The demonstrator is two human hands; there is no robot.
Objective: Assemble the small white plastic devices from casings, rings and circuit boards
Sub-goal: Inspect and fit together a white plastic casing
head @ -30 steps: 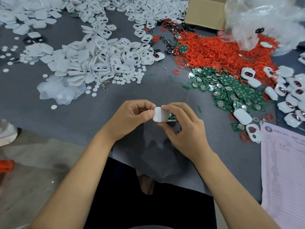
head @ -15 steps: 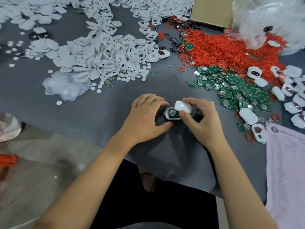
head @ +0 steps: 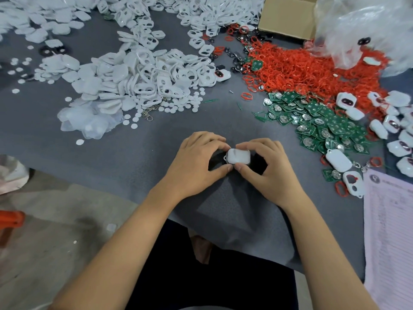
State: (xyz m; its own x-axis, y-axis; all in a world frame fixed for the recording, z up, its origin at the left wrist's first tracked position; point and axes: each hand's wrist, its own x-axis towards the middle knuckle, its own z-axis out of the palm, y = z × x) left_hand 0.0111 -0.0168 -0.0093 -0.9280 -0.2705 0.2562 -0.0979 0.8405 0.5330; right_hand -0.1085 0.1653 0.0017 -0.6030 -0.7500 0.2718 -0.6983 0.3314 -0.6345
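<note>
Now the white cover [head: 238, 156] sits on top of its bottom half; before, it was lifted off to one side. On the grey table [head: 134, 148], the left hand [head: 196, 163] and right hand [head: 268, 166] both pinch it between fingers and thumbs. This looks like the closing step. Next it needs a firm, even squeeze until it clicks.
</note>
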